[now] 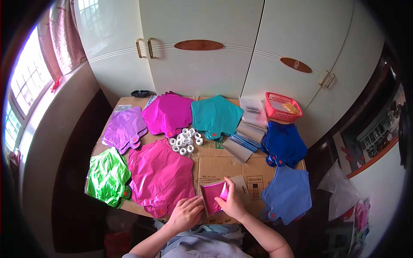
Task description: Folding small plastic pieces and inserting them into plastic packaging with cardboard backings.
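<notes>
At the near edge of the table, my right hand point(233, 201) grips a folded pink foil piece point(214, 192) lying in a grey-brown card sleeve point(204, 198). Its thumb presses on the foil while the fingers wrap the sleeve's right side. My left hand point(187, 212) is closed at the sleeve's left edge, fingers together. Beside the right hand, a pale card point(241, 189) lies partly covered. Left of my hands spreads a stack of flat pink foil pieces point(161, 174) with scalloped ends and a red dot.
More foil stacks ring the cardboard-covered table point(211, 165): green point(108, 176), lilac point(124, 127), magenta point(167, 112), teal point(216, 115), dark blue point(285, 144) and light blue point(288, 193). Small white rolls point(184, 139), card sleeves point(238, 150) and a red basket point(283, 106) sit among them.
</notes>
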